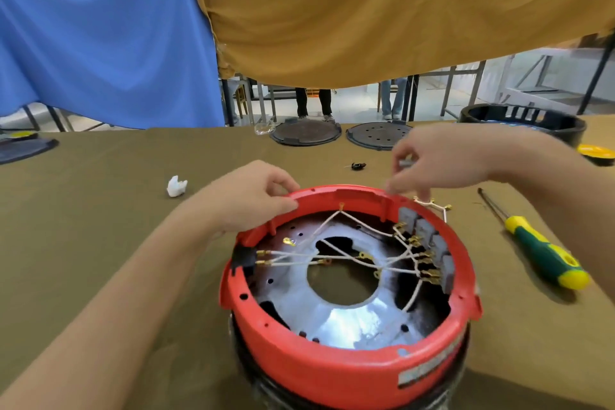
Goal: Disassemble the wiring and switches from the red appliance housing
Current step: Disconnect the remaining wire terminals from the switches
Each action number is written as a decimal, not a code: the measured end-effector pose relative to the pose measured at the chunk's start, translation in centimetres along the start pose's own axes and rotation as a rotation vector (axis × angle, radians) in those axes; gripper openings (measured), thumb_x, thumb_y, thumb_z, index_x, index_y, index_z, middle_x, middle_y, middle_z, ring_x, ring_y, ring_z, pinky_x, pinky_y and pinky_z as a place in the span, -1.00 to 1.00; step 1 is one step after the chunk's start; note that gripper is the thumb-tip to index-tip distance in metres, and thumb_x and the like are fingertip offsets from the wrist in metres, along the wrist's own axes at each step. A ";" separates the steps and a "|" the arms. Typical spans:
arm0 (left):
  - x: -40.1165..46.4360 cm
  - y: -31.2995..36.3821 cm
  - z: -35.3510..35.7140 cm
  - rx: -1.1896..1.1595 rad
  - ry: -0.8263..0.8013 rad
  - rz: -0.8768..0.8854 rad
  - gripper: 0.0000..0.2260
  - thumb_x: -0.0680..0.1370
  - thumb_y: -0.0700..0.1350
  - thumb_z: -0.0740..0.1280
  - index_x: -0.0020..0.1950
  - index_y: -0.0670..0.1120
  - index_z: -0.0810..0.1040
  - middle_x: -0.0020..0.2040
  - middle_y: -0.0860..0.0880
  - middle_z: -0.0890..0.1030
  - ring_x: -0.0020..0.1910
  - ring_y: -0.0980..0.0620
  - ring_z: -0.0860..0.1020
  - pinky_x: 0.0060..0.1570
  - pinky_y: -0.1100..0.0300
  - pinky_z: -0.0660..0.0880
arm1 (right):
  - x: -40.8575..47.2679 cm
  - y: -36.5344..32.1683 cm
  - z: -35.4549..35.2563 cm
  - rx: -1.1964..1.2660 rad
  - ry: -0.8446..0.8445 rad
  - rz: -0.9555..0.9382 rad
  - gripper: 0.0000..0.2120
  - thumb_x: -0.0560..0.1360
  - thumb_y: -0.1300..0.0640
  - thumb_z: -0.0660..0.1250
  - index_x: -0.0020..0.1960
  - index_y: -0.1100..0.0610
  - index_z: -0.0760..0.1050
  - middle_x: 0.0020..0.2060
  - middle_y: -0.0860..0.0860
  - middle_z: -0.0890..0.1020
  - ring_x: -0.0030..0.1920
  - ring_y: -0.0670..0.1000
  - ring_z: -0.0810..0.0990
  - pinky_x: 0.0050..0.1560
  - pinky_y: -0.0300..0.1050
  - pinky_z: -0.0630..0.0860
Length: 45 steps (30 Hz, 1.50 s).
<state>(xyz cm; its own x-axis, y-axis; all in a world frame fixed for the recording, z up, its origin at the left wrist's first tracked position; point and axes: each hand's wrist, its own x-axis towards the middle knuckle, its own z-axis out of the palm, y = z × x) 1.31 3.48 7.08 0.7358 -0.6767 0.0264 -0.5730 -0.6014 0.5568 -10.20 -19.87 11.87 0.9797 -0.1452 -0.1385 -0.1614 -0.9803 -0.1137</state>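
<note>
The round red appliance housing [332, 373] stands upside down on the table in front of me, with a silver plate [346, 319] inside. White wires [349, 258] with brass terminals cross its inside and run to several grey switches [429, 243] along the right inner wall. A black connector [243, 256] sits on the left wall. My left hand [246, 196] grips the far left rim. My right hand [436, 160] hovers over the far right rim, pinching a small grey part; its lower fingers reach toward a loose wire bundle [432, 205] hanging over the rim.
A green and yellow screwdriver [539, 250] lies right of the housing. Two dark round plates [306, 133] [379, 135], a black ring housing [522, 120], a white scrap [176, 186] and a small black part [358, 165] lie farther back. Blue and ochre cloths hang behind.
</note>
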 end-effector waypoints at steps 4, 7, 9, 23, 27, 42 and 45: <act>0.4 0.7 1.8 -0.213 0.065 0.070 -0.83 0.60 0.00 0.37 0.17 0.04 0.65 0.04 0.11 0.70 0.04 0.17 0.64 0.21 0.11 0.53 | 1.3 -0.7 1.6 0.089 0.224 -0.128 -0.76 0.50 -0.22 0.34 0.06 -0.12 0.58 0.01 -0.16 0.57 0.01 -0.12 0.53 -0.03 -0.14 0.44; -0.3 0.3 0.2 -0.255 -0.111 -0.024 -0.76 0.58 0.10 0.35 0.24 0.15 0.56 0.13 0.12 0.64 0.11 0.14 0.61 0.04 0.21 0.52 | 2.3 -0.9 3.2 0.067 0.202 -0.191 -0.76 0.52 -0.18 0.34 0.13 -0.13 0.60 0.05 -0.14 0.58 0.02 -0.10 0.53 -0.06 -0.18 0.41; -0.8 -0.2 -1.0 -0.211 -0.232 -0.092 -0.77 0.57 0.04 0.37 0.23 0.15 0.55 0.12 0.05 0.65 0.08 0.11 0.63 -0.02 0.18 0.55 | 2.5 -0.8 3.5 0.067 0.226 -0.200 -0.84 0.53 -0.10 0.36 0.07 -0.12 0.61 -0.01 -0.14 0.60 -0.08 -0.15 0.53 -0.17 -0.28 0.40; 0.1 0.4 1.7 -0.295 -0.036 0.033 -0.82 0.65 0.01 0.28 0.21 0.10 0.62 0.08 0.11 0.68 0.05 0.13 0.62 0.07 0.23 0.49 | 2.0 0.7 1.7 0.078 0.168 -0.080 -0.64 0.50 -0.21 0.33 -0.17 0.08 0.64 -0.27 0.04 0.67 -0.24 0.09 0.61 -0.23 -0.08 0.46; -0.6 0.1 -0.3 -0.218 -0.237 -0.172 -0.83 0.63 -0.03 0.26 0.15 0.16 0.59 0.02 0.03 0.66 -0.09 0.09 0.59 -0.01 0.07 0.49 | 2.5 0.0 2.6 0.167 0.254 -0.143 -0.77 0.51 -0.20 0.32 0.01 -0.09 0.64 -0.06 -0.12 0.66 -0.04 -0.06 0.61 -0.05 -0.10 0.51; 0.5 -1.2 0.2 -0.014 0.083 0.112 -0.84 0.56 -0.11 0.42 0.09 0.09 0.58 0.07 0.12 0.66 0.08 0.16 0.62 0.25 0.05 0.52 | 1.9 0.8 1.9 0.306 -0.182 -0.193 -0.73 0.52 -0.06 0.37 -0.18 0.13 0.63 -0.38 -0.01 0.66 -0.45 -0.04 0.33 -0.43 -0.16 0.30; 0.2 -1.5 -0.7 0.149 0.010 0.011 -0.81 0.53 0.07 0.42 0.12 0.11 0.54 0.03 0.12 0.63 -0.04 0.15 0.61 0.08 0.09 0.57 | 1.7 0.6 2.0 0.322 -0.205 -0.194 -0.65 0.53 -0.22 0.32 -0.29 -0.02 0.62 -0.35 -0.01 0.69 -0.50 -0.09 0.36 -0.45 -0.28 0.30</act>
<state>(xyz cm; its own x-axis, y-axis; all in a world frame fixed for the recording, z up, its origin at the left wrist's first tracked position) 2.60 4.56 6.84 0.7325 -0.6796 0.0401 -0.6274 -0.6510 0.4274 -8.86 -20.48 9.62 0.9568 0.0991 -0.2732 -0.0374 -0.8902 -0.4541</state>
